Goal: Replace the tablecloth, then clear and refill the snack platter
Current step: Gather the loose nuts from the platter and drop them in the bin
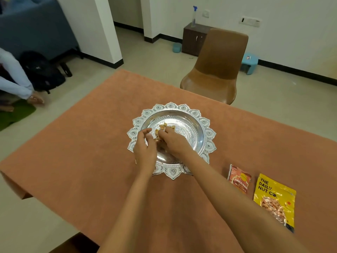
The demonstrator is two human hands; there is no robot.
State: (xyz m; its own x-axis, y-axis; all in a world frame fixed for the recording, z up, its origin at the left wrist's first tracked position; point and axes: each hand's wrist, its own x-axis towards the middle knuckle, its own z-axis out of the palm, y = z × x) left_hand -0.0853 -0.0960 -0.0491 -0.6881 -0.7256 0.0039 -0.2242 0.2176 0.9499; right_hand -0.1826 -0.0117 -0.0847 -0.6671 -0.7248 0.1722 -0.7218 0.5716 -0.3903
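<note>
An ornate silver platter (204, 133) with a petal-shaped rim stands in the middle of the orange tablecloth (87, 152). A few tan snack pieces (165, 127) lie in its bowl. My left hand (145, 149) hovers over the platter's left side, fingers curled, thumb and forefinger close together beside the snacks. My right hand (173, 141) reaches into the bowl, and its fingertips are bunched on the snack pieces. Whether the left hand holds a piece is hidden.
A small red snack packet (239, 178) and a yellow nut bag (275, 199) lie on the cloth to the right. A brown chair (217, 70) stands at the table's far side. Another person's sleeve and hand (23, 88) are at the left by a black bag (42, 70).
</note>
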